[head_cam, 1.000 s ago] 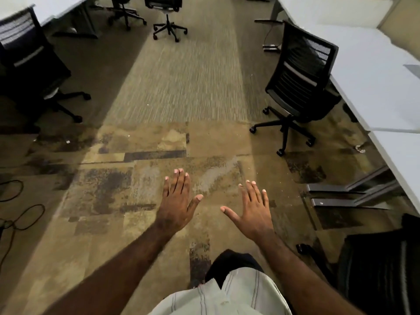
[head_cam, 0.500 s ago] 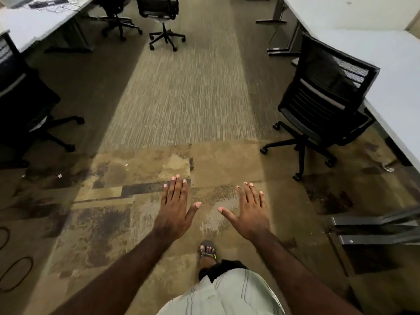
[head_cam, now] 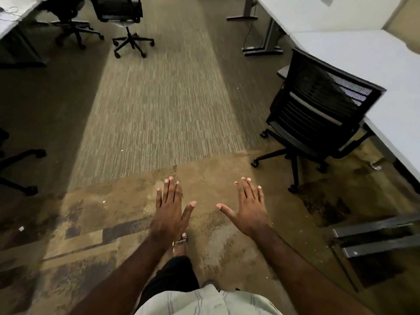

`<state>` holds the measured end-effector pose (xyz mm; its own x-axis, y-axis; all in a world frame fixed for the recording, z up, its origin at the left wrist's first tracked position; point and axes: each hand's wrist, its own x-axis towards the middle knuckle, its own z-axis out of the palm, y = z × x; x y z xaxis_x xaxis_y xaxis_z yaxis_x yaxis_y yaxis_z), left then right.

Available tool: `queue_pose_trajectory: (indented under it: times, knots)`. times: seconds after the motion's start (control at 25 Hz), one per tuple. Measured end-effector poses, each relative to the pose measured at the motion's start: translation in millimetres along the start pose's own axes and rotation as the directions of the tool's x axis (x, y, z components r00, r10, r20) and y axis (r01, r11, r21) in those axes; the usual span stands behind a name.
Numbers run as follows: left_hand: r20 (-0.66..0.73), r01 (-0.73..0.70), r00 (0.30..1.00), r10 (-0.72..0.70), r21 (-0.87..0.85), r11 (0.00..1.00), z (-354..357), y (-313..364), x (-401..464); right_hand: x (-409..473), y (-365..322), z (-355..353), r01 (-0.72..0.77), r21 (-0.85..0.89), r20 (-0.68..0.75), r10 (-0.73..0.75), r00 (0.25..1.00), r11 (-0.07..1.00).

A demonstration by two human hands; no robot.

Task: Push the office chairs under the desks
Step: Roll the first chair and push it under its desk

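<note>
Ahead, striped carpet (head_cam: 159,98); worn stained floor (head_cam: 102,223) underfoot; white desks (head_cam: 363,53) right.

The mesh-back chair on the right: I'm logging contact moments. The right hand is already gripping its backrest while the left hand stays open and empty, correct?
Not quite. The head view shows the right hand open and empty, apart from the mesh-back chair. The left hand is open and empty, as you said.

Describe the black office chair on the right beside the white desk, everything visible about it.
The black office chair has a mesh back with a pale lumbar band, armrests, and a star base on casters. It stands upright on the floor, back toward the camera, seat facing the white desk and only partly tucked beneath it. Neither hand touches it; the right hand hovers nearest, open.
</note>
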<state>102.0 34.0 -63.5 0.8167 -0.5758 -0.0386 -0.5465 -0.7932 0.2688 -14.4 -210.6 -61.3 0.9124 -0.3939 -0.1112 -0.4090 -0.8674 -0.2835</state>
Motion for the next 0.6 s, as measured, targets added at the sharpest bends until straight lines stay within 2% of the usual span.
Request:
queue_pose_trajectory:
  times: [0.16, 0.36, 0.6]
  knots:
    - [0.064, -0.098, 0.993, 0.098, -0.005, 0.995, -3, -21, 98, 73, -11, 2, -0.071, -0.019, -0.012, 0.070, 0.997, 0.997]
    - [0.087, -0.267, 0.960, 0.267, -0.009, 0.964, -16, -37, 221, 159, -16, -8, -0.207, -0.009, -0.094, 0.206, 0.974, 0.978]
    - [0.082, -0.442, 0.895, 0.439, 0.010, 0.897, -29, -34, 330, 220, -15, -23, -0.379, 0.075, -0.205, 0.387, 0.899, 0.922]
